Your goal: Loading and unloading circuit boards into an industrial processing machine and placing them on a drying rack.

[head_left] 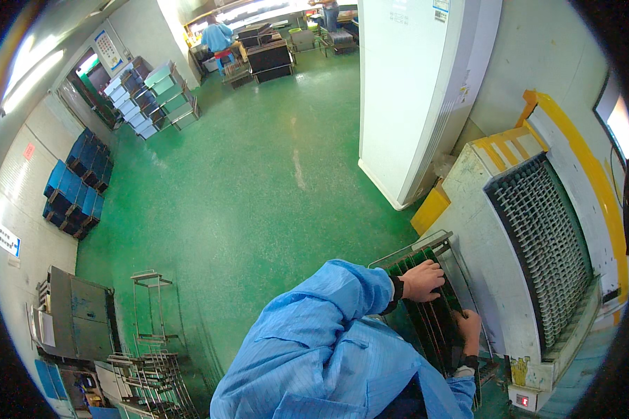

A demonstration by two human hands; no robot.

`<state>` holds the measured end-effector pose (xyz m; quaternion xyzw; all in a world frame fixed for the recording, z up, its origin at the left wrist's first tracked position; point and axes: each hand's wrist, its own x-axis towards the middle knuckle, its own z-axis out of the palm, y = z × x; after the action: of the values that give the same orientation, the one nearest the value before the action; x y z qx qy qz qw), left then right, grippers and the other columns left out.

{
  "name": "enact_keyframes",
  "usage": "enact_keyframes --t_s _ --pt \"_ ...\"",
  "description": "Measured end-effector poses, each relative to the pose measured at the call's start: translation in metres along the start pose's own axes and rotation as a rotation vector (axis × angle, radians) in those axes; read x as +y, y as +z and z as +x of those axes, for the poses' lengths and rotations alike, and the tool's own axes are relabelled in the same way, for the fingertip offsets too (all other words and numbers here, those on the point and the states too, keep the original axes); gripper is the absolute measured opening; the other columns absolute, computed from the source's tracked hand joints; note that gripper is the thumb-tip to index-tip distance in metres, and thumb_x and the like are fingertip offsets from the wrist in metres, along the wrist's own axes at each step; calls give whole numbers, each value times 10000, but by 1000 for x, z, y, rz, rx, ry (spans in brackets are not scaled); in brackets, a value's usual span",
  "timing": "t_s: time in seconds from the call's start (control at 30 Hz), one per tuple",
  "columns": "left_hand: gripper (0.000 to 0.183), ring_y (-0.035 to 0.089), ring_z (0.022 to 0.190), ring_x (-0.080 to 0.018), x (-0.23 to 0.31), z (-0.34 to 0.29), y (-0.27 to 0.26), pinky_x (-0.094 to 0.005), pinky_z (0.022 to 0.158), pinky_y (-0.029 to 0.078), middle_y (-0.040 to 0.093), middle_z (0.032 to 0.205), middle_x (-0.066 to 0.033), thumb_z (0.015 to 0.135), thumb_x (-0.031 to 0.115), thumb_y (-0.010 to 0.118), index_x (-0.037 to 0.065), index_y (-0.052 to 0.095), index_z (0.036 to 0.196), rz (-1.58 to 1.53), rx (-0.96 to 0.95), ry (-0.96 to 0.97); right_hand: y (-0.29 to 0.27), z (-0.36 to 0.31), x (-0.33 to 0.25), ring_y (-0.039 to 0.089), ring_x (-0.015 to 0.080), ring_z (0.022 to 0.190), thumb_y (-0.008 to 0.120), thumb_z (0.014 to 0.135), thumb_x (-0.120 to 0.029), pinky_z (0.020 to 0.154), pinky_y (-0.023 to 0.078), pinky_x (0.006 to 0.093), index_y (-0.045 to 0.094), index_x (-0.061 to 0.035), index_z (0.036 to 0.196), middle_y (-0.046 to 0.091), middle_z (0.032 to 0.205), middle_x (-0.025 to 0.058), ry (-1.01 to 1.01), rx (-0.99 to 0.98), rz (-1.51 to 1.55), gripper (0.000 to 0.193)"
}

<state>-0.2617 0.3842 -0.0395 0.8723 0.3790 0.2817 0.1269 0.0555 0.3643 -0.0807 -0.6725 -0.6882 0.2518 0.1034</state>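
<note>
Several thin dark green panels (426, 322), which look like circuit boards, stand side by side on edge in a metal wire rack (437, 241) in front of me. My left hand (423, 281) lies over their upper edges at the far end, its fingers curled down onto them. Closer to me, my right hand (468, 331) is bent around the right-hand edge of the panels, with its fingertips partly hidden. Both arms wear blue sleeves and dark wristbands. My left arm and body cover the rack's near left side.
A machine with a roller conveyor (548, 251) stands close on my right. Beyond it rises a tall white cabinet (405, 91). Empty wire racks (154, 377) and a grey metal cabinet (84, 314) are at left. Blue crates (77, 188) line the wall; a seated person (218, 36) works far off.
</note>
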Motion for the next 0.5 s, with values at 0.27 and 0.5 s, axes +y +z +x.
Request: enact_keyframes --t_s 0.27,0.5 --pt "312 571 1026 -317 0 2 1 -451 945 457 607 977 -108 813 368 781 87 675 895 0 -8 10 2 4 15 733 310 790 847 789 -310 742 545 431 786 -5 960 764 869 183 -46 -25 48 355" --pt "307 571 1026 -307 -2 -1 3 -449 941 456 610 979 -101 813 366 778 87 677 891 33 -6 1 -2 -4 2 715 367 786 839 786 -304 728 531 446 772 -4 941 733 857 214 -30 -27 73 344"
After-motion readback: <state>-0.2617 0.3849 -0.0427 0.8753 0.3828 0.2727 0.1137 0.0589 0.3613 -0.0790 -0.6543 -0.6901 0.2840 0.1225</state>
